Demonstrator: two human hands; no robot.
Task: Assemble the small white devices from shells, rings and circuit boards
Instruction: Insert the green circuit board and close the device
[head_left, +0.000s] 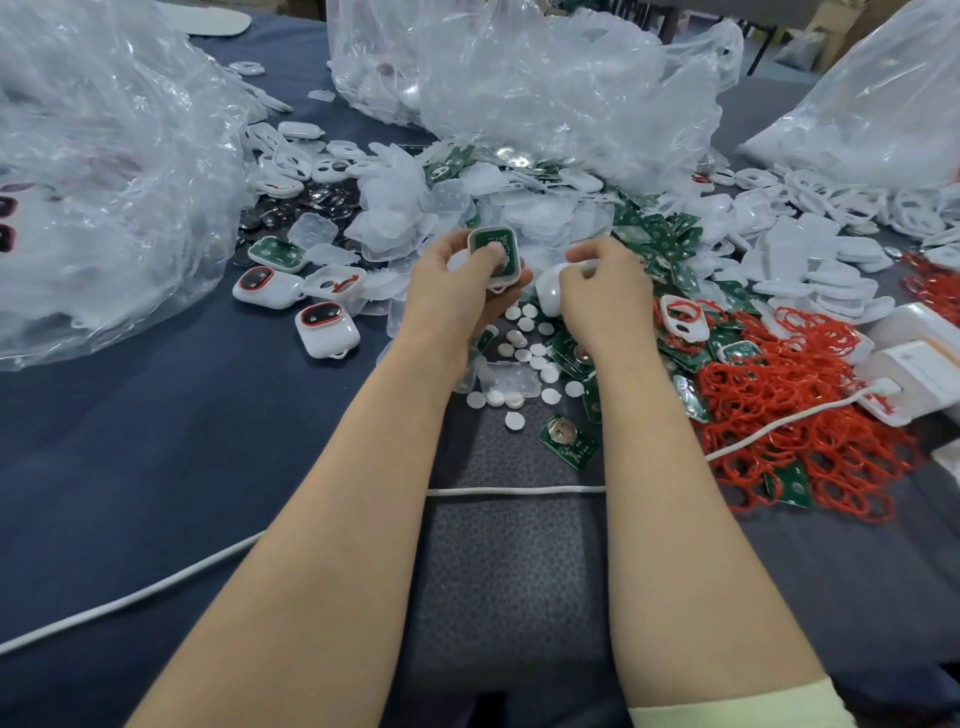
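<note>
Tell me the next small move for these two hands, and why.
Probably bring the right hand across and set its white shell piece onto the open shell. The left hand grips that shell with a green circuit board already inside it, thumb pressing on the board. Nothing covers the shell yet, and the white piece is held apart, just beside it.

Setting: small-parts hand-assembly workshop. Evidence: dark blue cloth-covered bench heaped with bulk stock: large clear plastic bags of white parts, loose white plastic shells, green circuit boards, tangled red rings, two finished white red-rimmed devices.
</note>
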